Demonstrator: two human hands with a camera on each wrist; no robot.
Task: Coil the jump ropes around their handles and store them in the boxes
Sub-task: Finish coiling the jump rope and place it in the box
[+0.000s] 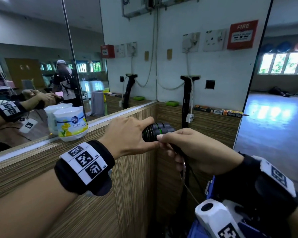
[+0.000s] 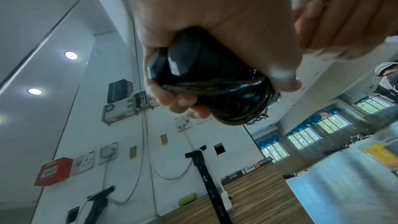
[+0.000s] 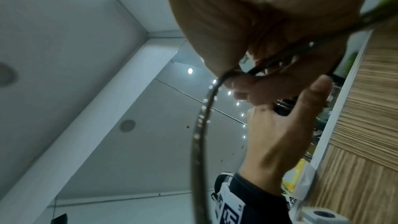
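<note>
From the head view, the coiling step is in hand: the left hand (image 1: 127, 134) grips the paired jump rope handles (image 1: 157, 131), black with grey tops and a green ring, held in the air above the corner of the wood-grain worktop (image 1: 41, 160), while the right hand (image 1: 187, 146) pinches the rope (image 1: 186, 169) just beside them, the slack hanging down. No storage box is clearly in sight, so boxing looks a later step. Readable here: "ambi pur" and "ROOM" on the air freshener tub (image 1: 71, 126), "FIRE" on the red alarm box (image 1: 242, 34). The left wrist view shows the fingers (image 2: 178, 101) curled round the handles with several turns of rope already lying on them. The right wrist view shows the rope (image 3: 200, 125) looping down from the pinching fingers (image 3: 243, 89); the next move probably calls for carrying that loop round the handles under steady tension.
</note>
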